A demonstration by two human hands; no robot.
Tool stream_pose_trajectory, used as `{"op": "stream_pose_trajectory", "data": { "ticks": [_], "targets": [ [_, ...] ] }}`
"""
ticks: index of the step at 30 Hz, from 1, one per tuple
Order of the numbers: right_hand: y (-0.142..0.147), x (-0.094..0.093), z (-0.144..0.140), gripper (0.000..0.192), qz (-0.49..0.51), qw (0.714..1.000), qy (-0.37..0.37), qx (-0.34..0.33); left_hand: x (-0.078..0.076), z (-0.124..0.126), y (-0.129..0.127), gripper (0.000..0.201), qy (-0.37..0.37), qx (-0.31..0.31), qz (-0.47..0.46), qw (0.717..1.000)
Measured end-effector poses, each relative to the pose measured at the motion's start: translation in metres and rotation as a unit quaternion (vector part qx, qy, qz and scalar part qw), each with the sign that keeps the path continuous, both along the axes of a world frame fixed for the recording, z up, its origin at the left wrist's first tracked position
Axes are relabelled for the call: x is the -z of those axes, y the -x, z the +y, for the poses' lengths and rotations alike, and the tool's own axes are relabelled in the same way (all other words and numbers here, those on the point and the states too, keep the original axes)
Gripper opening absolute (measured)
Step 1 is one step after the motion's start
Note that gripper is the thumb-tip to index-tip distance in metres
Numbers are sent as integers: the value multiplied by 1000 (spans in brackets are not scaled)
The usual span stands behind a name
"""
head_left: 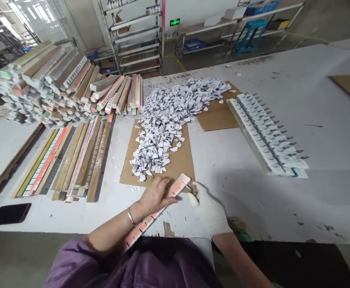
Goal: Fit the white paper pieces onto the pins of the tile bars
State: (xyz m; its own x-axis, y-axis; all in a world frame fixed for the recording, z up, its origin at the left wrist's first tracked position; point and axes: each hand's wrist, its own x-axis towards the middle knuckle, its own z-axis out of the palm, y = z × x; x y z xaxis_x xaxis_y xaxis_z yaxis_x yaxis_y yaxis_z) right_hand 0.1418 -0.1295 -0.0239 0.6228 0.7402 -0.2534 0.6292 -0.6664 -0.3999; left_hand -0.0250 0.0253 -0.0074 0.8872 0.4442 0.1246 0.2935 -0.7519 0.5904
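Observation:
My left hand (156,197), bare with a silver bangle at the wrist, is closed around a pink-orange wooden strip (145,225) with dark slots along its face. The strip runs slantwise from my lap up to its far end beyond the fingers. My right hand (208,206) wears a white knit glove, and its thumb and forefinger pinch a small metal piece (189,188) at the strip's far end. What exactly that piece is, I cannot make out. Just beyond my hands, a heap of small white paper-like pieces (169,116) lies on brown cardboard (185,154).
Slotted and plain wooden bars (81,160) lie side by side at left, below a large stack of bars (45,80). A phone (10,214) rests near the front edge. At right stands a white-covered bar with rows of dark pointed pieces (268,132). Shelving (135,40) stands behind.

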Motion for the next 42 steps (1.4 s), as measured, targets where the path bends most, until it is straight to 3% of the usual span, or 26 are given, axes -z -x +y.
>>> {"op": "stream_pose_trajectory", "data": {
  "ticks": [3,5,12,19,23,24,26,29,31,32,34,38,40,42],
  "targets": [
    [9,12,-19,52,62,993,-50,87,-2,27,33,25,-71,-70,12,995],
    [15,17,-24,54,73,990,-59,107,-1,45,51,16,-91,-82,47,991],
    [19,4,-16,52,96,991,-48,84,2,65,60,18,-113,-73,59,989],
    [19,14,-18,50,74,992,-77,69,7,68,65,18,-62,-84,36,994],
    [25,-8,-16,50,83,990,-82,84,-1,56,65,16,-20,-145,-39,989],
    [29,-18,-14,49,74,990,-93,78,-6,49,63,17,20,-167,-69,983],
    [42,-37,-8,48,43,990,-129,27,-20,29,55,18,179,-198,-142,953],
    [64,-55,2,51,-14,976,-176,-127,-44,-8,42,25,468,-186,-200,840],
    [76,-56,5,45,-43,962,-189,-191,-55,-28,36,31,554,-171,-185,794],
    [79,-54,5,43,-45,961,-191,-197,-59,-36,35,31,566,-163,-175,789],
    [81,-49,2,40,-10,967,-193,-164,-60,-45,34,32,539,-139,-163,815],
    [76,-51,-12,35,177,962,-200,-52,-52,-47,38,27,344,-90,-154,922],
    [72,-58,-18,36,214,955,-198,-59,-51,-45,40,28,273,-68,-132,950],
    [67,-67,-23,33,198,955,-186,-115,-54,-44,42,32,262,-26,-105,959]
  ]
}}
